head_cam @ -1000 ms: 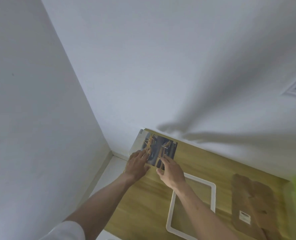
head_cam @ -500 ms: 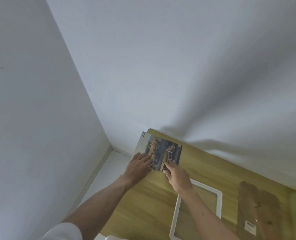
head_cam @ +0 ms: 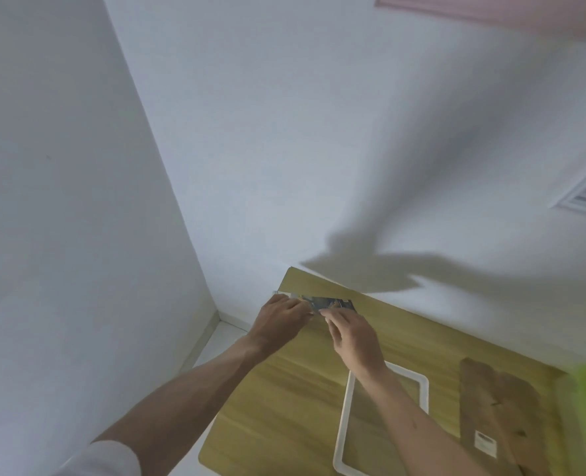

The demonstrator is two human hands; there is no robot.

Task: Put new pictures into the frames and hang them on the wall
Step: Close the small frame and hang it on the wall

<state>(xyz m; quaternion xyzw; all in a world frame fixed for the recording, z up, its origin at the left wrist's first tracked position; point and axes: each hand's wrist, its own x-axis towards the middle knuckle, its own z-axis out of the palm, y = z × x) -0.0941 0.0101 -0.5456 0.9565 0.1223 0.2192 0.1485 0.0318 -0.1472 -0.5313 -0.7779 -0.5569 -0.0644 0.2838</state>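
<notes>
Picture-loading step under way at the far left corner of a wooden table [head_cam: 284, 407]: both hands meeting on a dark printed picture [head_cam: 329, 303], lifted near edge-on above the tabletop with a pale sheet or pane just behind it at the left. Left hand [head_cam: 279, 321] gripping the picture's left end, fingers curled round it; right hand [head_cam: 353, 338] pinching the near edge between thumb and fingertips. Whether the pale layer is glass, backing or a second print, impossible to tell at this angle. White frame [head_cam: 348, 424] lying flat and open on the table just behind the right wrist, nothing in it yet. Brown backing board [head_cam: 497, 407] flat further right, a small label near its lower end. Next move, by the look of it: separating or squaring the picture, then carrying it back to the frame and laying it in face down before the board goes on; thin sheet likely to bend or slip if pinched at one edge only. Plain white walls meeting in a corner beyond the table, pale floor and skirting below, framed piece partly in view at right, blurred green object at the right edge.
</notes>
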